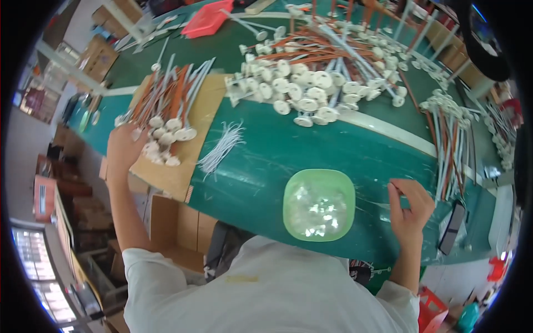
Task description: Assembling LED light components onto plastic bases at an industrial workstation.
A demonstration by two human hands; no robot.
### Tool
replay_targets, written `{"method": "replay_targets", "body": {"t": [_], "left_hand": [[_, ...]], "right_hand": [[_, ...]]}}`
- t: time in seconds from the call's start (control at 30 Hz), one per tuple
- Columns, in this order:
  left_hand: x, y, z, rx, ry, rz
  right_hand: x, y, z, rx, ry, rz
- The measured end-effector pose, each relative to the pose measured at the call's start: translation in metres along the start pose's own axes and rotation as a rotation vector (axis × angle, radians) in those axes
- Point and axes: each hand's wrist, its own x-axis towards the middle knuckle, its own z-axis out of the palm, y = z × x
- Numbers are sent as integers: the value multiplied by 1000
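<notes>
My left hand [125,145] reaches to the left side of a pile of brown and grey rods with white round ends [176,100]. Its fingers are curled around the white end of one rod, partly hidden. The pile lies on a flat sheet of brown cardboard [191,150]. To the right, my right hand [412,210] is held over the green table with thumb and forefinger pinched together. Whatever may be between those fingertips is too small to make out. Between my hands, near the table's front edge, stands a light green bowl [350,208] with clear, shiny small pieces inside.
A bunch of thin white ties [222,147] lies beside the cardboard. Farther back is a large heap of white-ended rods [311,83], with a red tray [204,19] behind. Another rod bundle [448,144] and a dark phone-like object [452,228] lie at right. An open carton [172,227] stands below the table.
</notes>
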Motion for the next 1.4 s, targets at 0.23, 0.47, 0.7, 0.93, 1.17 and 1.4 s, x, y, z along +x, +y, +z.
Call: {"method": "replay_targets", "body": {"t": [0.23,0.47,0.7,0.93,1.17,1.4], "left_hand": [[0,4,26,13,17,-28],[-22,49,7,96,171,-5],[-59,89,-17,-150,382,0],[-64,131,6,-496,347,90],[-83,153,17,-610,281,169],[-108,161,23,-708,255,59]], "right_hand": [[90,65,7,-126,-25,61],[197,167,37,-431,16,-151],[212,168,32,-130,126,-134],[206,171,27,74,200,94],[231,149,36,235,252,277],[263,169,45,63,329,252]]}}
